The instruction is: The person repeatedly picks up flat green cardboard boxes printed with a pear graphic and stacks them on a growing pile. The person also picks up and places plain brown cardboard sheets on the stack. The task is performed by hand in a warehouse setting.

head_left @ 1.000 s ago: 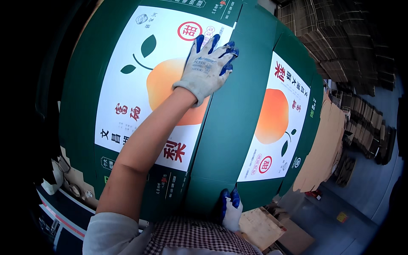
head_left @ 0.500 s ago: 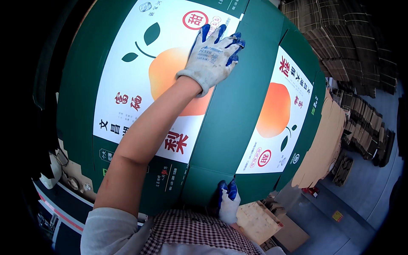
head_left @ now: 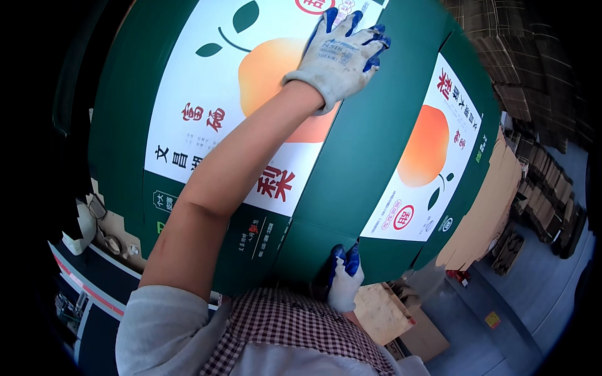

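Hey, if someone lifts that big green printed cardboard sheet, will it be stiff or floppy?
The cardboard sheet probably stays fairly stiff across its broad, smooth panels. It may bend at the crease beside the larger white panel. Its edges could sag or swing when lifted, since the left hand covers only a small part of it.

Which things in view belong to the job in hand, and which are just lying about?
In hand:
green printed cardboard
left hand, gloved, spread on top
right hand, gloved, at its near edge

Lying about:
stacked brown cardboard, upper right
smaller cardboard pile below it
small red object
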`<state>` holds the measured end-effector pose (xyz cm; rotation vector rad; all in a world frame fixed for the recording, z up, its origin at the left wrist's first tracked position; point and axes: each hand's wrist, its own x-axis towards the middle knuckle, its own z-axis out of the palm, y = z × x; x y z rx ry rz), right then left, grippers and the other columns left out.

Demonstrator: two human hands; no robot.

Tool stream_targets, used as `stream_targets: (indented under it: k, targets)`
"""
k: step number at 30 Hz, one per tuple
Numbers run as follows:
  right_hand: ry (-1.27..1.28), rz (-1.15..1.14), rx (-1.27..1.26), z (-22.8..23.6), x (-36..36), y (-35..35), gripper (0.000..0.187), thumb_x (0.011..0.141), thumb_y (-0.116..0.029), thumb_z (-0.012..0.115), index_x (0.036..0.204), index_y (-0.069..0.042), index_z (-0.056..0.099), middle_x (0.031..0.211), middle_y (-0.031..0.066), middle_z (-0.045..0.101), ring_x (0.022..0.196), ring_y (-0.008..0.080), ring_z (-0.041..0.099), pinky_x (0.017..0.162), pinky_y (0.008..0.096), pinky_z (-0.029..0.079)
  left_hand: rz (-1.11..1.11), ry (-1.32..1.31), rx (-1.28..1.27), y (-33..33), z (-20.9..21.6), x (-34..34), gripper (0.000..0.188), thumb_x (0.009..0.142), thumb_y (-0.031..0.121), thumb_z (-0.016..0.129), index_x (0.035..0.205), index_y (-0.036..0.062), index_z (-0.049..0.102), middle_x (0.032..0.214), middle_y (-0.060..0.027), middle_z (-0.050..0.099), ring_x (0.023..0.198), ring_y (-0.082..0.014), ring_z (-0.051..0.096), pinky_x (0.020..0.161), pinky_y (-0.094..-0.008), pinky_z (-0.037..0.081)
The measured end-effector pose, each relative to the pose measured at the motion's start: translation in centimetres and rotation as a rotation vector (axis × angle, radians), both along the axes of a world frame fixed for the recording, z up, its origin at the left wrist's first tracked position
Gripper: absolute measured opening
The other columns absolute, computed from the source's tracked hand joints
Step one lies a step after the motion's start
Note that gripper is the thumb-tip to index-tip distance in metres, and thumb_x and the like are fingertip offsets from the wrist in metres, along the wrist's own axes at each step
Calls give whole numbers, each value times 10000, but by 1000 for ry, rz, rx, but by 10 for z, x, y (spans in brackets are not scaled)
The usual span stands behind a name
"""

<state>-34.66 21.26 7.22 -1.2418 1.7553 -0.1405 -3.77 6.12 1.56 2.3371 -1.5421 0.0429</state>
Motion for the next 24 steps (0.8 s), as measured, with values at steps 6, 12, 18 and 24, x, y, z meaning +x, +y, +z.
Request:
stream_targets:
  k: [6,12,18,24]
  targets:
    - [17,43,-59,1,5,2,371,788,-10,523,1149,60,483,937,113,584,818,161,538,747,286,444,-155,201,-137,-15,21,-10,475,820,304,439,1253,108,440,1361,-138,332,1280,-332,249,1049,-495,150]
    - [-62,-12,-20,2,2,0,353,804,-6,496,1144,86,472,1011,112,568,884,165,529,797,286,429,-137,165,-212,-16,14,-12,456,820,297,441,1235,107,453,1340,-139,355,1267,-323,270,1041,-491,168]
    - [-160,-114,68,4,0,-5,368,848,35,416,1213,82,416,1136,114,515,972,168,519,866,267,404,-135,160,-224,-16,13,-12,444,821,292,443,1224,106,461,1326,-137,370,1259,-317,283,1035,-489,180]
    - [-187,-119,77,2,-2,-4,368,854,40,410,1220,75,414,1141,109,513,976,167,520,871,264,402,-128,156,-240,-16,11,-14,433,821,287,445,1214,106,468,1314,-133,384,1253,-310,294,1031,-487,191]
